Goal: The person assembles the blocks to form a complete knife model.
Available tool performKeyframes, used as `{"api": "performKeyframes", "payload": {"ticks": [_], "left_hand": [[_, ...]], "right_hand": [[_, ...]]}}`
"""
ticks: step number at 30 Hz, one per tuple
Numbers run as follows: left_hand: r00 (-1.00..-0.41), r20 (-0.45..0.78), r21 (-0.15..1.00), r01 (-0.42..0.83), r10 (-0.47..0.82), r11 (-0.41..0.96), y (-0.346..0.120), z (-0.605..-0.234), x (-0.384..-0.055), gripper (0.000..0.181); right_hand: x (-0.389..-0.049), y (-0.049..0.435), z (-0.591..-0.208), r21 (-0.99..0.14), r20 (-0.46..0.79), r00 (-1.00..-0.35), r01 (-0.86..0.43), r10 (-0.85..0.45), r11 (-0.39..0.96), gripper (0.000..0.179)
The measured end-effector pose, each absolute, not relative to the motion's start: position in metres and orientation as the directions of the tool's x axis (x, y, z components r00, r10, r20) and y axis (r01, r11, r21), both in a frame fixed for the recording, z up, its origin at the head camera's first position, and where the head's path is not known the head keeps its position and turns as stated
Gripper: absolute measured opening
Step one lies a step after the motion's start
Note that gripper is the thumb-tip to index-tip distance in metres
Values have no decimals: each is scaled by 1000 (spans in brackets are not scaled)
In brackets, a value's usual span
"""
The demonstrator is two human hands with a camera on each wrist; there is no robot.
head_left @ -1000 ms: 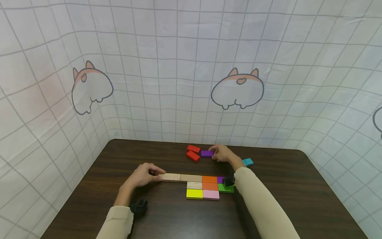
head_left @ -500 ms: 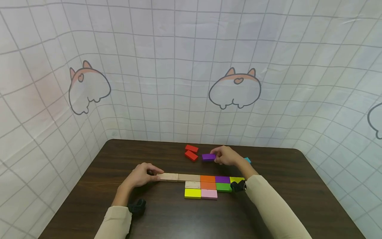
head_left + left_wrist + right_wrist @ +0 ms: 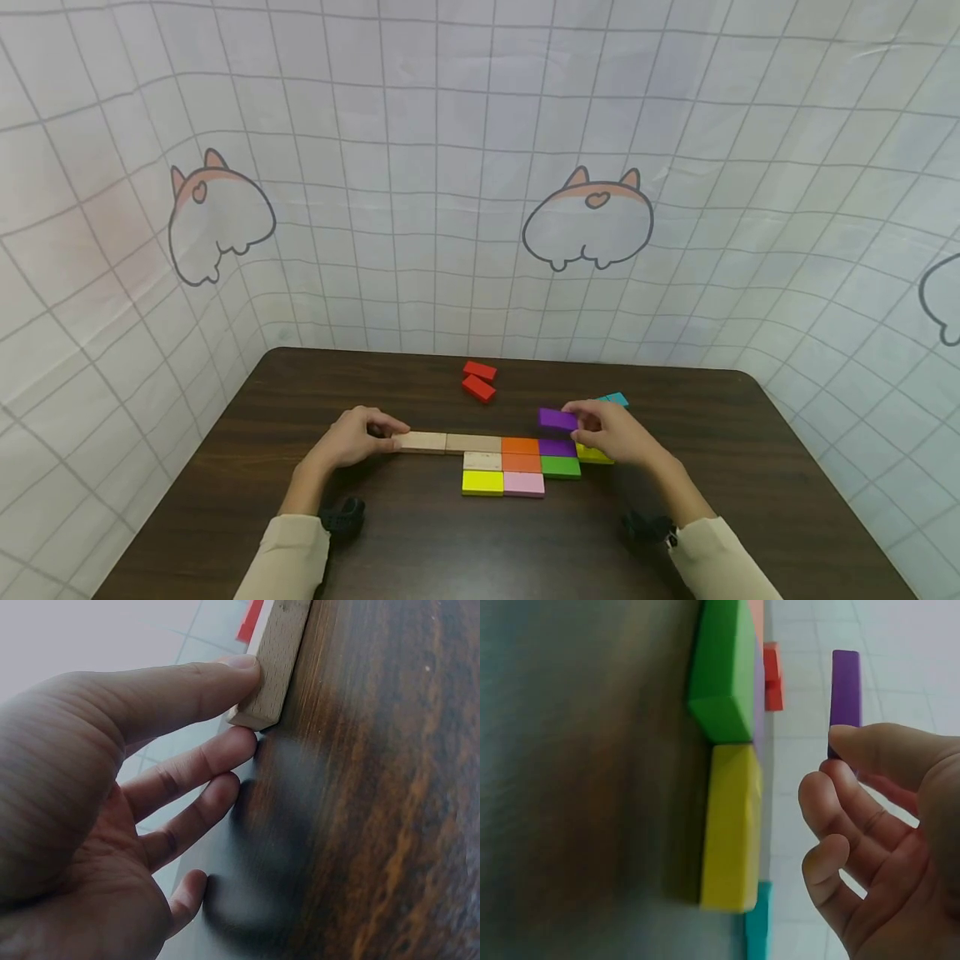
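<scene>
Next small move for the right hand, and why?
Probably lower the held purple block toward the flat purple block. The right hand pinches it clear of the table, roughly parallel to its match; the left hand holds the end wooden block. Whether it belongs on top or behind, I can't tell.

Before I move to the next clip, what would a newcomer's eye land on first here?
Probably the raised purple block, pinched in the right hand above the dark table. Next, the patchwork of coloured blocks laid together mid-table, with the left hand holding the pale wooden block at its left end. Behind, rounded animal drawings stand out on the pale gridded backdrop.
</scene>
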State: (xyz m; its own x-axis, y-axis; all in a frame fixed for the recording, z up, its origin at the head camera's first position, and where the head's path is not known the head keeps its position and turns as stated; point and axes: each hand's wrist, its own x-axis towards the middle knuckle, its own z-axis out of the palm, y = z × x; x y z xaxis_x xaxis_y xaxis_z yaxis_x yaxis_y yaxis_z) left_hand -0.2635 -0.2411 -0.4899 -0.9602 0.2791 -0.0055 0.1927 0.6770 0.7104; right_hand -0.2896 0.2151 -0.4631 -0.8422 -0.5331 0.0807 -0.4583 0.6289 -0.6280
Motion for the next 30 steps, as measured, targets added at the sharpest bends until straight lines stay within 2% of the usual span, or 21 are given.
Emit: {"api": "performKeyframes", "payload": {"ticks": [10, 23, 30], "left_hand": [[-958, -5, 707, 199, 286, 679, -241, -491, -264, 18], [-961, -7, 703, 193, 278, 684, -240, -489, -264, 18], [-963, -16, 703, 180, 269, 688, -240, -488, -262, 18]], "right_hand": [[-251, 244, -472, -598, 121, -854, -470, -507, 649, 29], [-230, 250, -480, -628, 14, -815, -458, -580, 629, 33], [-228, 250, -480, -628, -28, -798, -455, -603, 631, 26]]}}
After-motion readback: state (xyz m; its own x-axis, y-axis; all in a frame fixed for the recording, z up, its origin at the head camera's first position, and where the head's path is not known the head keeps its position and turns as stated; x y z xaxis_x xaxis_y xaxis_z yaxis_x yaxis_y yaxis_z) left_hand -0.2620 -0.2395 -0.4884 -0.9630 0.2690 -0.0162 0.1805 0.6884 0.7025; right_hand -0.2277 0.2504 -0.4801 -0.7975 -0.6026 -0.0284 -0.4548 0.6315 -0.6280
